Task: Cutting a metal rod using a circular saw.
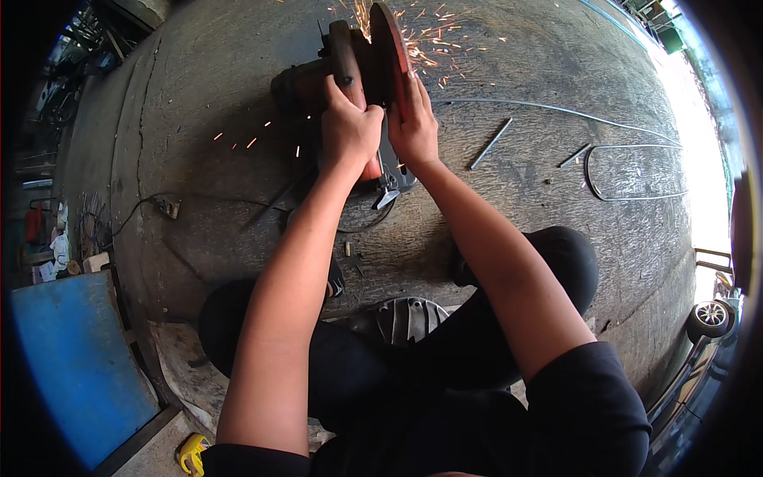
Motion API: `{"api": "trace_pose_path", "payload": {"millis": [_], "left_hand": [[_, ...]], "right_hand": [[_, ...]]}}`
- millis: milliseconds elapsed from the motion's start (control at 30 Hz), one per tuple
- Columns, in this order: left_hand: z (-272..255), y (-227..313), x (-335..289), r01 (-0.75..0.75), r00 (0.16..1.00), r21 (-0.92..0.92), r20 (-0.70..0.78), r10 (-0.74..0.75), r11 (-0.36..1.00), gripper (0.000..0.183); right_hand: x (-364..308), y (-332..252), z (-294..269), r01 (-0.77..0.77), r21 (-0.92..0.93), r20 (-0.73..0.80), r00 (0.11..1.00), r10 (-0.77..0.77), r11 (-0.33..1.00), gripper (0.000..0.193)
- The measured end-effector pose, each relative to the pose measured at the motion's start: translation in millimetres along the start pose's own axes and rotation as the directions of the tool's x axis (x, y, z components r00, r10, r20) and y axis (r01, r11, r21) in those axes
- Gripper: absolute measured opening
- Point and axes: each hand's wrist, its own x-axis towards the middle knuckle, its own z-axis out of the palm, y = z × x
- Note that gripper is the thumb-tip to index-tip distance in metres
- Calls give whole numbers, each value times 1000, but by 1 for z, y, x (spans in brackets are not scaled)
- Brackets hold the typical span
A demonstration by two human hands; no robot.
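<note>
A chop saw (306, 86) with a dark motor body stands on the worn floor ahead of me. My left hand (350, 129) is wrapped round its red handle (370, 168). Beside it, my right hand (415, 131) grips the edge of the red, round blade guard (391, 49), fingers up along its right face. Orange sparks (435, 48) spray from behind the guard, and a few streaks fly to the left. Where the blade meets the work is hidden by the saw. Its base (389, 155) shows partly below my hands.
Right of the saw lie a short metal rod (491, 144), a shorter piece (574, 155) and a long bent rod (556, 110). A power cord (199, 195) runs left. A blue panel (83, 362) and a yellow object (192, 455) sit at lower left. A vehicle wheel (710, 318) is far right.
</note>
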Motion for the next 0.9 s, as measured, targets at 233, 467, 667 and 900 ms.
{"api": "trace_pose_path", "payload": {"millis": [233,467,667,900], "left_hand": [[2,5,0,21,999,-9,43,-21,1000,66],[1,2,-1,19,1000,8,14,-19,1000,65],[3,1,0,9,1000,7,6,-9,1000,65],[1,3,-1,17,999,3,32,-18,1000,67]], "right_hand": [[1,3,-3,3,-29,4,1000,-3,1000,58],[-1,4,-1,-11,-27,18,1000,11,1000,59],[-1,2,-2,-40,-10,24,999,41,999,59],[-2,4,-2,-31,-20,28,999,32,999,59]]}}
